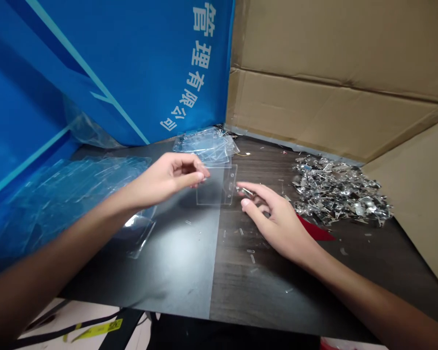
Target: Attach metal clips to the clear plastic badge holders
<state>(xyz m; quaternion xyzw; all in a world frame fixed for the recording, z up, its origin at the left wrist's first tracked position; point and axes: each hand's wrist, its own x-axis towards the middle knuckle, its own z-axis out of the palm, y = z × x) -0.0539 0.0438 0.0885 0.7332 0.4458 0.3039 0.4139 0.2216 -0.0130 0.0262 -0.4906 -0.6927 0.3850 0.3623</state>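
My left hand (171,176) pinches the top left edge of a clear plastic badge sleeve (216,185) and holds it just above the dark table (241,272). My right hand (273,214) is at the sleeve's right edge, with thumb and forefinger pinched on a small metal clip (246,190) near the sleeve's slot. Both hands meet at the sleeve over the middle of the table.
A stack of clear sleeves (208,145) lies at the back, and more spread at the left (69,189). A heap of shiny metal clips (336,190) lies at the right. A red scrap (316,231) sits beside my right wrist. Blue board (113,73) and cardboard walls (332,82) enclose the table.
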